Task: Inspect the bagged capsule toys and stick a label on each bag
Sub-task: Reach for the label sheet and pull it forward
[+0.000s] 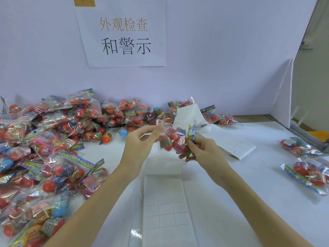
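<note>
I hold the bag of capsule toys (171,139) up between my hands, long axis across me, left hand (140,141) pinching its clear end, right hand (203,150) gripping its printed header, with the label sheet (165,198) directly below.

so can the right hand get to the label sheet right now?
Probably not yet: the right hand pinches the bag that the left hand also holds. The label sheet lies uncovered just below.

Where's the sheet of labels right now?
The label sheet lies flat on the table, centre foreground, between the person's forearms, under the held bag.
</note>
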`<state>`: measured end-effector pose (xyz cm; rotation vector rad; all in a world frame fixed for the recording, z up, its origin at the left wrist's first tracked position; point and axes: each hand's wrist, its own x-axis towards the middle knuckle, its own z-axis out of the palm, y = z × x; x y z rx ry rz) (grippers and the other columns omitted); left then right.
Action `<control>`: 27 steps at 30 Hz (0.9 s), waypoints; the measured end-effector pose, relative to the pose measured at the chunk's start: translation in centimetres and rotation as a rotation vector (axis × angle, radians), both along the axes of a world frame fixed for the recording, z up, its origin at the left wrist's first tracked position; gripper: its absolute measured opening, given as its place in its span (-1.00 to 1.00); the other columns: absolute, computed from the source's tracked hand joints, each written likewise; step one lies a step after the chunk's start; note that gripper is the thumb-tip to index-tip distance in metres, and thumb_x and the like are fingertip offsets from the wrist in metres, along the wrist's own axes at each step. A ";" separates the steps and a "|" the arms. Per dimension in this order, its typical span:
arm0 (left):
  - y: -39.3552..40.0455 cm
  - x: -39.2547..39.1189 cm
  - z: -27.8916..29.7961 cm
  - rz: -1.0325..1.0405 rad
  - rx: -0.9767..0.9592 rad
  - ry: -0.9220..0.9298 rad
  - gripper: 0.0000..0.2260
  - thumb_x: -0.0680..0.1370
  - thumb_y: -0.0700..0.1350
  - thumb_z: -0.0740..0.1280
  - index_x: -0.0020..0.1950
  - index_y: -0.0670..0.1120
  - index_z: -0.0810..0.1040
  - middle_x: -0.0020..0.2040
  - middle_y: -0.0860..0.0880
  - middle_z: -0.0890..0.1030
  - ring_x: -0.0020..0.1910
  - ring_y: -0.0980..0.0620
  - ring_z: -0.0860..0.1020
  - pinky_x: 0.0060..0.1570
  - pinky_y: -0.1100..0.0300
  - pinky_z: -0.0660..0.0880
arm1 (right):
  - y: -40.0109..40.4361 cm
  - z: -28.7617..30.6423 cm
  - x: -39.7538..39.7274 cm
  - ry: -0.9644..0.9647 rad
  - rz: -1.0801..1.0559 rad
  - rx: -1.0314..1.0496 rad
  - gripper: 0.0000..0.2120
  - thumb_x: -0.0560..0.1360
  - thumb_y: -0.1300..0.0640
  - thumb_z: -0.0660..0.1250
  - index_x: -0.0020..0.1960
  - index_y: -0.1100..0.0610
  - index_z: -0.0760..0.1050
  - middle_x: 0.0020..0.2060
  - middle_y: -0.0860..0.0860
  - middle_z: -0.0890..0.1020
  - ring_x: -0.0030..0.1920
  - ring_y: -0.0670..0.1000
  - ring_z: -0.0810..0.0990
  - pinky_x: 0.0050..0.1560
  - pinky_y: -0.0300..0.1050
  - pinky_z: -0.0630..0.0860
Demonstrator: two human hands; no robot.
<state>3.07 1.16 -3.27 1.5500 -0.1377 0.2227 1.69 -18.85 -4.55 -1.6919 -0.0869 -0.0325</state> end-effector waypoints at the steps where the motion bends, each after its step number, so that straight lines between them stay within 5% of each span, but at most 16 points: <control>1: -0.1 -0.1 0.0 -0.059 0.051 0.020 -0.64 0.46 0.23 0.44 0.09 0.03 0.74 0.02 0.09 0.75 0.03 0.09 0.70 0.26 0.08 0.57 | 0.0 -0.1 0.1 -0.020 -0.044 -0.007 -0.76 0.73 0.25 0.18 0.13 0.21 0.63 -0.19 0.11 0.76 -0.20 0.06 0.75 -0.20 -0.17 0.64; 4: -0.2 -0.3 0.1 -0.215 0.202 0.043 -0.63 0.53 0.12 0.50 0.33 0.13 0.60 0.09 0.02 0.71 -0.01 -0.02 0.71 0.19 0.06 0.58 | -0.1 -0.2 0.4 -0.067 -0.122 0.066 -0.77 0.73 0.25 0.18 0.12 0.22 0.63 -0.19 0.13 0.75 -0.24 0.05 0.74 -0.24 -0.18 0.63; 7: -0.3 -0.2 -0.2 -0.283 0.203 0.065 -0.40 0.56 -0.09 0.52 0.53 0.10 0.36 -0.06 -0.12 0.71 -0.17 -0.09 0.70 -0.01 0.09 0.61 | -0.2 -0.1 0.4 -0.141 -0.164 0.054 -0.78 0.73 0.21 0.19 0.07 0.14 0.61 -0.24 0.06 0.74 -0.27 0.07 0.74 -0.29 -0.19 0.61; 11: 0.3 0.0 -0.3 -0.315 0.205 0.041 -0.42 0.52 -0.16 0.54 0.47 0.07 0.37 -0.26 -0.07 0.70 -0.25 -0.15 0.67 -0.23 0.15 0.60 | -0.4 -0.4 0.5 -0.262 -0.211 -0.180 -0.75 0.73 0.17 0.20 -0.06 0.02 0.56 -0.36 -0.01 0.69 -0.45 -0.01 0.64 -0.40 -0.26 0.50; 16: 1.2 0.4 0.0 -0.372 0.265 0.119 -0.26 0.38 0.04 0.58 0.46 0.00 0.29 -0.28 -0.03 0.69 -0.18 -0.20 0.67 -0.18 0.17 0.58 | -0.6 -0.2 0.6 -0.349 -0.224 -0.281 -0.72 0.72 0.17 0.21 -0.14 -0.01 0.50 -0.45 -0.07 0.61 -0.51 -0.10 0.41 -0.44 -0.32 0.37; 20: 0.9 0.2 0.5 -0.302 0.313 0.050 -0.58 0.48 0.14 0.48 0.23 -0.06 0.57 -0.09 -0.05 0.74 -0.14 -0.07 0.70 -0.09 0.12 0.65 | -1.3 -0.1 0.6 -0.374 -0.205 -0.311 -0.71 0.73 0.20 0.18 -0.17 0.04 0.42 -0.47 -0.10 0.48 -0.44 -0.06 0.34 -0.40 -0.23 0.32; 23: 0.9 0.3 0.4 -0.187 0.212 0.032 -0.69 0.61 0.02 0.40 0.06 -0.26 0.63 -0.17 -0.09 0.70 -0.25 -0.09 0.69 -0.14 0.04 0.65 | -1.5 0.2 0.6 -0.396 -0.173 -0.342 -0.72 0.72 0.20 0.19 -0.11 -0.04 0.47 -0.44 -0.09 0.48 -0.41 -0.07 0.37 -0.36 -0.24 0.34; 27: 0.9 0.2 0.3 -0.137 0.026 0.025 -0.84 0.64 -0.18 0.39 0.00 -0.28 0.66 -0.13 -0.18 0.74 -0.20 -0.15 0.73 -0.11 0.14 0.67 | -0.9 0.4 0.5 -0.172 -0.082 0.029 -0.88 0.68 0.02 0.32 0.11 0.05 0.58 -0.32 -0.07 0.57 -0.32 -0.07 0.51 -0.23 -0.19 0.48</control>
